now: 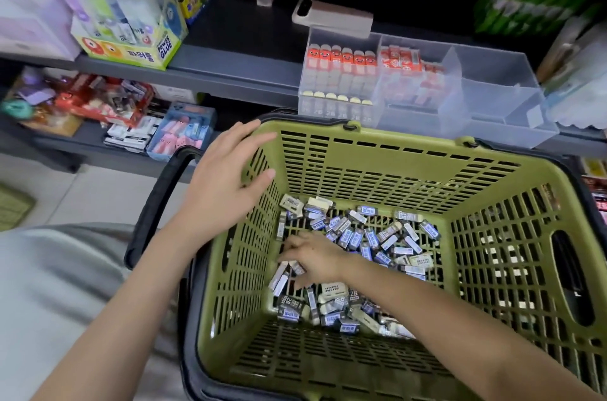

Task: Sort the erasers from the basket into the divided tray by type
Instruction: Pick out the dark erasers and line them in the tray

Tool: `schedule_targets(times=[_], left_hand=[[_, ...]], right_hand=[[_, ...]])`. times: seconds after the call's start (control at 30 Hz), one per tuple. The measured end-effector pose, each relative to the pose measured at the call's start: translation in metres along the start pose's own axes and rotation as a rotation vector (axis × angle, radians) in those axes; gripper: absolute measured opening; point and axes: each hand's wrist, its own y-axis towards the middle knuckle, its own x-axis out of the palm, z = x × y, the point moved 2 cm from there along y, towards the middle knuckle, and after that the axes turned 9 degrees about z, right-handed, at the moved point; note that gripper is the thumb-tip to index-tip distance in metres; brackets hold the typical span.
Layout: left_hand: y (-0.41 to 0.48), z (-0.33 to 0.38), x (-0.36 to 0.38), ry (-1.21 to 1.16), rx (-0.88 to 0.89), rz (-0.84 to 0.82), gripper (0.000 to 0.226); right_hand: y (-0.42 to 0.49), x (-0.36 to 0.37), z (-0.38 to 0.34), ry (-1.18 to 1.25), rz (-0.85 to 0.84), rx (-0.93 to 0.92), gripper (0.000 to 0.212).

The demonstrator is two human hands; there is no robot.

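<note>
A green plastic basket (377, 151) holds several small wrapped erasers (371, 239) scattered over its floor, most in blue-grey sleeves and a few in cream ones. My right hand (315, 257) reaches down into the basket and its curled fingers grip a few erasers near the left wall. My left hand (226, 177) hovers with straight fingers over the basket's left rim and holds nothing. Behind the basket, on the shelf, stands the clear divided tray (512, 118). Its left compartments hold orange-capped erasers (341, 56) and red-wrapped ones (404, 59); its right compartments look bare.
A dark grey shelf (230, 72) runs behind the basket, with a glue display box (131, 39) at left and a white device (335, 18) behind the tray. A lower shelf at left carries packs of stationery (180, 134). The basket's black handle (157, 200) hangs at left.
</note>
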Motion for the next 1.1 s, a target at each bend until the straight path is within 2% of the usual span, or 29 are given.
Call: schedule_targets(times=[0.13, 0.27, 0.4, 0.47, 0.5, 0.57, 0.63, 0.7, 0.77, 0.83, 0.87, 0.93, 1.0, 1.1], left_hand=[[0.001, 0.001, 0.001, 0.013, 0.008, 0.001, 0.049], [0.0, 0.001, -0.001, -0.019, -0.008, 0.044, 0.043], [-0.001, 0.005, -0.003, 0.045, 0.029, 0.137, 0.029], [-0.003, 0.01, -0.002, 0.042, 0.059, 0.212, 0.023], [-0.005, 0.013, -0.001, 0.0, 0.05, 0.253, 0.019], [-0.013, 0.021, 0.006, -0.176, -0.064, 0.23, 0.018], [-0.02, 0.03, 0.021, -0.356, -0.243, 0.0, 0.033], [-0.028, 0.034, 0.037, -0.455, -0.338, -0.222, 0.047], [-0.032, 0.037, 0.045, -0.53, -0.327, -0.262, 0.043], [-0.029, 0.036, 0.044, -0.604, -0.303, -0.171, 0.036], [-0.027, 0.035, 0.041, -0.643, -0.312, -0.105, 0.032], [-0.022, 0.029, 0.035, -0.788, -0.402, 0.009, 0.026], [-0.019, 0.023, 0.031, -0.967, -0.541, 0.05, 0.024], [-0.016, 0.019, 0.03, -1.127, -0.721, 0.004, 0.021]], right_hand=[[-0.003, 0.008, 0.0, -0.059, 0.106, -0.016, 0.053], [-0.008, 0.006, 0.011, 0.157, 0.293, 0.128, 0.032], [-0.026, -0.005, 0.026, 0.2, 0.366, 0.199, 0.027], [-0.04, -0.016, 0.026, 0.293, 0.455, 0.293, 0.027], [-0.046, -0.024, 0.023, 0.425, 0.511, 0.369, 0.025], [-0.059, -0.046, 0.01, 0.944, 0.612, 0.48, 0.014], [-0.067, -0.067, -0.009, 1.452, 0.624, 0.484, 0.012], [-0.069, -0.08, -0.026, 1.631, 0.567, 0.383, 0.016], [-0.067, -0.086, -0.04, 1.657, 0.494, 0.296, 0.019], [-0.062, -0.076, -0.041, 1.491, 0.424, 0.327, 0.018], [-0.059, -0.066, -0.037, 1.272, 0.396, 0.393, 0.019], [-0.053, -0.039, -0.024, 0.648, 0.335, 0.526, 0.024], [-0.049, -0.015, -0.017, 0.184, 0.298, 0.558, 0.035], [-0.035, 0.011, -0.016, -0.059, 0.32, 0.528, 0.049]])
